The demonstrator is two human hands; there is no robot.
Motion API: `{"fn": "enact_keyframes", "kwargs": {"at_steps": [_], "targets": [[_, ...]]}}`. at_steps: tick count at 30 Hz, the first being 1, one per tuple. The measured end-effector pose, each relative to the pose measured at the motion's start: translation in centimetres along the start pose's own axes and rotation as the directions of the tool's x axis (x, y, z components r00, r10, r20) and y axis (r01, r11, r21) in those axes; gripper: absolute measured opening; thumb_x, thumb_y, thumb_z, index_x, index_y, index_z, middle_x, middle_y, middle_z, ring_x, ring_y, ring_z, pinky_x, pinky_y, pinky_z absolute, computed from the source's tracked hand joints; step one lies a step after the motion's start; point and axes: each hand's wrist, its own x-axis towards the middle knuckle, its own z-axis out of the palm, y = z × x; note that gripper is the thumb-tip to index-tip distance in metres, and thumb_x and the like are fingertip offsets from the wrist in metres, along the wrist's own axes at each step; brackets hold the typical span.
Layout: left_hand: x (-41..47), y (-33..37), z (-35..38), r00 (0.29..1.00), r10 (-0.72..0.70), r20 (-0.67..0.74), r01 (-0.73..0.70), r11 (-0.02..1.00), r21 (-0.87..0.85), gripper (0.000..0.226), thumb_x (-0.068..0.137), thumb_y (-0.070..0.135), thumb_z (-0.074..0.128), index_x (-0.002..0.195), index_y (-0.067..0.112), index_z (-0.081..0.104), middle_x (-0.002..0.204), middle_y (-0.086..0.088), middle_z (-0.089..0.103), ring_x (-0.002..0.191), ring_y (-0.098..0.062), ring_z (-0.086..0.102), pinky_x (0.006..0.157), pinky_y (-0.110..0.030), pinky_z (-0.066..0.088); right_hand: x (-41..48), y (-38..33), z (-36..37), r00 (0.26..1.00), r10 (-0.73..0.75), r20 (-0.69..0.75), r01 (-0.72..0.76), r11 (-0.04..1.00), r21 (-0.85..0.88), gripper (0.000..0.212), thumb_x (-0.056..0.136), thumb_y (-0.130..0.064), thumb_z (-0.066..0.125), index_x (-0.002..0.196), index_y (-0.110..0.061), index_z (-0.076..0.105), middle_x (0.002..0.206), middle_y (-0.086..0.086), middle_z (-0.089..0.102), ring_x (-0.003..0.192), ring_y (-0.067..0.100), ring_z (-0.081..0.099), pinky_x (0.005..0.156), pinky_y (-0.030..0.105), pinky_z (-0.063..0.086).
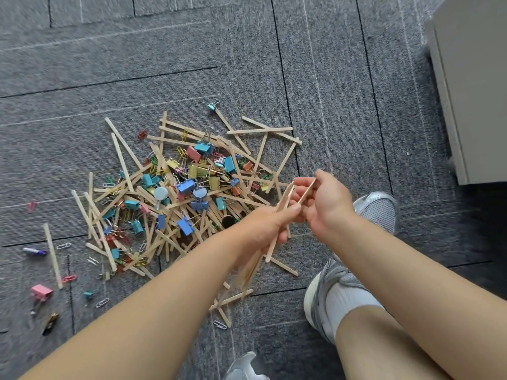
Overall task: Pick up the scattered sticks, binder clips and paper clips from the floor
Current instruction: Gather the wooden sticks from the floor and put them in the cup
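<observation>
A heap of wooden sticks [175, 212], coloured binder clips [186, 186] and paper clips [181, 153] lies on the grey carpet, left of centre. My left hand [263, 226] is shut on a bundle of sticks [277, 237] that slants down toward my arm. My right hand [326, 204] pinches a single stick [308, 190] between thumb and fingers, just right of the bundle's upper ends. Both hands hover above the heap's right edge.
Stray items lie at the left: a pink binder clip [41, 292], a lone stick [52, 255], paper clips [63, 246], a dark clip [50, 322]. My shoe [378, 209] and sock are at the right. A grey cabinet [472, 86] stands at the upper right.
</observation>
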Motion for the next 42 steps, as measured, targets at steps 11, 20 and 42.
{"fn": "enact_keyframes", "kwargs": {"at_steps": [11,20,42], "targets": [[-1.8,-3.0,-6.4,0.905,-0.123,-0.408,-0.177,0.762,-0.623,0.023,0.098,0.028,0.047,0.107,0.007,0.052,0.061,0.001,0.049,0.052,-0.010,0.056,0.045,-0.019,0.050,2.9,6.1,1.8,0.903,-0.249,0.351,0.333,-0.111,-0.936,0.079,0.077,-0.060,0.063,0.129,-0.006,0.037,0.127,0.012,0.038,0.118,0.028,0.038,0.101,0.039,0.039],[-1.7,-3.5,-7.3,0.847,-0.284,-0.450,-0.176,0.648,-0.741,0.027,0.094,0.041,0.053,0.082,0.017,0.049,0.049,0.008,0.025,0.035,-0.005,0.019,0.030,-0.016,0.016,2.9,7.9,0.7,0.777,-0.156,0.610,0.480,-0.481,-0.734,0.039,0.092,-0.037,0.055,0.115,-0.008,0.043,0.115,0.009,0.047,0.106,0.025,0.046,0.089,0.034,0.045],[-1.4,-1.6,-6.3,0.946,-0.035,-0.322,-0.209,0.694,-0.689,0.051,0.068,0.053,0.065,0.101,0.016,0.060,0.075,0.006,0.056,0.039,-0.001,0.023,0.032,-0.012,0.022,-1.8,1.4,2.5,0.775,-0.002,0.632,0.578,0.408,-0.707,0.021,0.099,-0.019,0.036,0.084,-0.014,0.049,0.071,0.000,0.045,0.057,0.014,0.036,0.052,0.029,0.031]]}}
